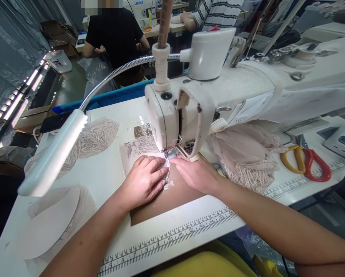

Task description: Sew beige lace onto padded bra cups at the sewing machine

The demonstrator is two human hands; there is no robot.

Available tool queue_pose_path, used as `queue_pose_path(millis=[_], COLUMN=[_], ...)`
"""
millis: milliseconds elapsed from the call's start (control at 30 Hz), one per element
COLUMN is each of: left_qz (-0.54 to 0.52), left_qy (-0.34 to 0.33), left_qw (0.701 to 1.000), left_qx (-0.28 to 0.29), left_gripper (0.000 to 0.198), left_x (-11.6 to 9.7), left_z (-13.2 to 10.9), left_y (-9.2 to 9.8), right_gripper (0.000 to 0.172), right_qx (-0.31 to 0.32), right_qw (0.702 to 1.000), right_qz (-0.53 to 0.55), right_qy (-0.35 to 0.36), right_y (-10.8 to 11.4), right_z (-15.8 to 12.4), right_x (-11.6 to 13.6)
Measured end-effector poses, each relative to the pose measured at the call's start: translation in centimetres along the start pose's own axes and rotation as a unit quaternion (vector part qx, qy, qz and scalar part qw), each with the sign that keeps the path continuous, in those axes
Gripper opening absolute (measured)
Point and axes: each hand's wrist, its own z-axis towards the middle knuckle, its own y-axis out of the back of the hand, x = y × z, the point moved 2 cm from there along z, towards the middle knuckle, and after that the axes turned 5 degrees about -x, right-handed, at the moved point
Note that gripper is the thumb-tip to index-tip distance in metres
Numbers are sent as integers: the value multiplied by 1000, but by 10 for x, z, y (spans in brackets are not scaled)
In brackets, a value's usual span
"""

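Note:
A white sewing machine (172, 111) stands over the table, its needle area just beyond my fingertips. My left hand (146, 177) lies with its fingers stretched flat on a pale lace piece (138, 150), left of the presser foot (170, 154). On the other side of the foot, my right hand (194, 171) rests palm down, fingers extended towards the needle. Under both hands is a brown sheet (161, 207) on the tabletop. The lace's edge runs under or beside the foot; the exact spot is partly hidden by my fingers.
Lace pieces (99, 136) and a pale oval panel (50, 227) lie at left. Beige fabric (241, 150) is bunched at right, near scissors with yellow and red handles (316, 165). A lamp (54, 154) hangs at left. Two people (115, 38) sit beyond the table.

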Motion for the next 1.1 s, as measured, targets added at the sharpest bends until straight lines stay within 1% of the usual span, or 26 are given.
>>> queue_pose_path(millis=[200,300,533,667,767,900,1000,1100], left_qz=[-24,-28,-59,-73,-74,-79,-76,-52], left_qy=[-29,-29,15,42,54,69,72,77], left_qw=[999,999,998,996,995,994,994,995], left_qx=[-1,-9,-26,-25,-28,-29,-32,-46], left_gripper=[34,36,31,26,23,20,18,17], left_x=[1,3,4,4,3,3,3,2], left_z=[1,1,0,-1,-1,0,1,4], left_y=[0,0,0,1,4,6,4,1], right_gripper=[27,28,29,26,24,25,27,27], right_qx=[15,18,27,1,-18,-2,6,9], right_qw=[999,999,999,999,997,994,994,995], right_qz=[11,11,5,21,39,56,48,38], right_qy=[43,46,33,38,56,91,97,96], right_y=[3,2,2,2,2,0,-2,-2], right_z=[0,0,1,-1,-3,-7,-8,-8], right_x=[6,6,5,3,2,2,3,4])
